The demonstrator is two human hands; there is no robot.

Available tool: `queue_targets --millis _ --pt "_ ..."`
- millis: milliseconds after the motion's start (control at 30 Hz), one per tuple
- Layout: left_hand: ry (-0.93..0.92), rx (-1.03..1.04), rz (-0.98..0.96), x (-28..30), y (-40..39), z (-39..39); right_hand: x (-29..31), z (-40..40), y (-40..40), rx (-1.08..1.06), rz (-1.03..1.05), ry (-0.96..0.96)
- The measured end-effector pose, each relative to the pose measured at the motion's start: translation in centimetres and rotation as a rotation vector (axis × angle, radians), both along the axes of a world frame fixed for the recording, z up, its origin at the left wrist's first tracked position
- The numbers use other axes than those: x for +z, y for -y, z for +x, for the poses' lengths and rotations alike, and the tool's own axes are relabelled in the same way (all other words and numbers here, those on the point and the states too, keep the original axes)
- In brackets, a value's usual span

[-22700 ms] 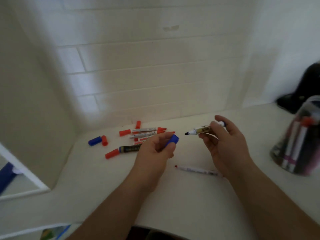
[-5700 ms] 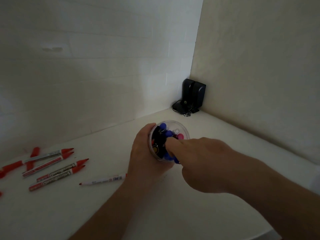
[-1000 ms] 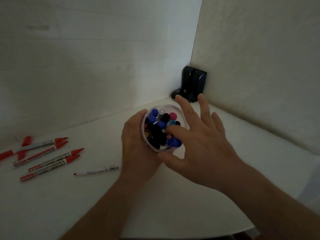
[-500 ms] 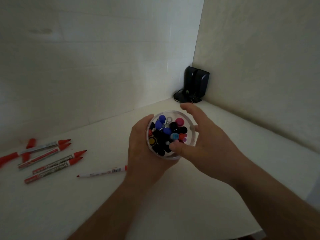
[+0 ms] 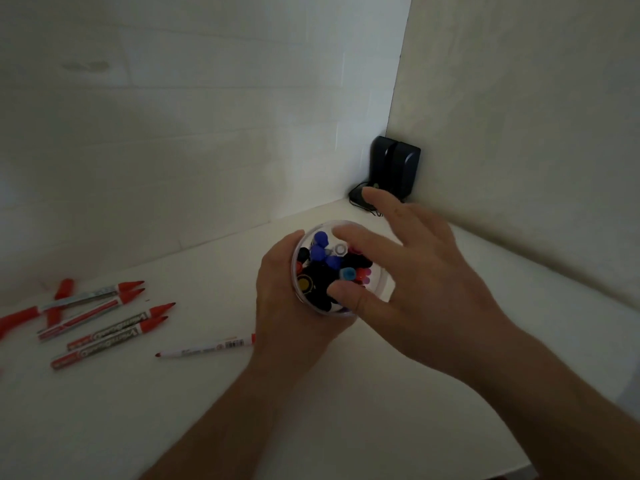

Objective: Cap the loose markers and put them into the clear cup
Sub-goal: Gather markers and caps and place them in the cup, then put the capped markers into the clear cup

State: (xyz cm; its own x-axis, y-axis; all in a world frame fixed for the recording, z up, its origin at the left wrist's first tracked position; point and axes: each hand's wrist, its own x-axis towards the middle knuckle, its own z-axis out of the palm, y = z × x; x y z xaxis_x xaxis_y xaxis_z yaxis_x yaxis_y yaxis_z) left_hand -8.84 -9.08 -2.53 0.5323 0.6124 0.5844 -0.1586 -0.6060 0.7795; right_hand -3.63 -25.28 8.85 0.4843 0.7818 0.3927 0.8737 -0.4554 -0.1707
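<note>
The clear cup [image 5: 379,292] stands at the middle of the white table, packed with capped markers whose blue, black, red and pink ends show from above. My left hand [image 5: 287,299] wraps around the cup's left side. My right hand [image 5: 415,271] hovers over the cup's right rim with fingers spread, thumb and forefinger at the marker tops, holding nothing. Several uncapped red markers [image 5: 110,327] lie on the table at the left. A thin white pen with a red tip [image 5: 204,348] lies just left of my left wrist. Loose red caps [image 5: 62,292] sit at the far left.
A black device with a cable [image 5: 394,168] stands in the back corner where the two walls meet. The white table's [image 5: 381,427] front edge runs along the lower right.
My right hand has lifted slightly off the cup's rim and its fingers have spread wider. My left hand still holds the cup in the same place.
</note>
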Motion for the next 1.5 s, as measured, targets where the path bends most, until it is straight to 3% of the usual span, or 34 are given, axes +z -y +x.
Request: queue_targets --millis 67,233,367,533,633,767,867,1133,1233,1300,1367,1433,1500 --pt "0.016 -0.003 -0.018 0.1 0.1 -0.1 -0.6 0.2 -0.3 -0.046 -0.114 0.094" --pt "-0.004 0.016 0.039 -0.8 -0.1 0.2 -1.4 0.6 -0.8 -0.159 -0.061 0.201" --pt "0.009 0.009 0.067 -0.6 0.4 0.5 -1.2 0.6 -1.5 -0.111 0.085 0.159" --pt "-0.041 0.013 0.116 0.2 0.6 0.3 -0.7 0.7 -2.3 -0.076 -0.099 0.113" --pt "-0.11 -0.054 0.1 1.3 0.4 0.6 -0.4 2.1 -1.4 0.014 0.076 -0.159" --pt "-0.185 -0.156 -0.184 3.8 0.6 1.9 -2.8 4.8 -1.1 0.189 0.433 -0.834" --pt "-0.309 -0.12 -0.219 4.4 0.7 3.4 -5.1 6.6 -2.7 0.211 0.55 -0.998" --pt "-0.34 -0.188 -0.182 3.2 0.1 4.5 -6.3 9.6 -4.6 0.072 0.541 -0.916" --pt "-0.396 -0.225 -0.048 3.7 -0.8 2.3 -5.9 9.1 -4.0 0.042 0.503 -0.828" --pt "-0.443 -0.195 0.088 3.9 -2.2 -1.1 -5.8 8.0 -3.3 -0.096 0.479 -0.645" --pt "-0.448 -0.096 0.265 4.0 -4.6 -5.6 -6.2 6.0 -2.3 -0.206 0.55 -0.309" --pt "-0.415 0.055 0.37 3.9 -7.8 -10.5 -6.6 3.3 -2.4 -0.072 0.587 -0.085" --pt "-0.428 0.234 0.356 3.6 -11.0 -15.2 -7.3 0.8 -3.8 0.176 0.453 -0.145"
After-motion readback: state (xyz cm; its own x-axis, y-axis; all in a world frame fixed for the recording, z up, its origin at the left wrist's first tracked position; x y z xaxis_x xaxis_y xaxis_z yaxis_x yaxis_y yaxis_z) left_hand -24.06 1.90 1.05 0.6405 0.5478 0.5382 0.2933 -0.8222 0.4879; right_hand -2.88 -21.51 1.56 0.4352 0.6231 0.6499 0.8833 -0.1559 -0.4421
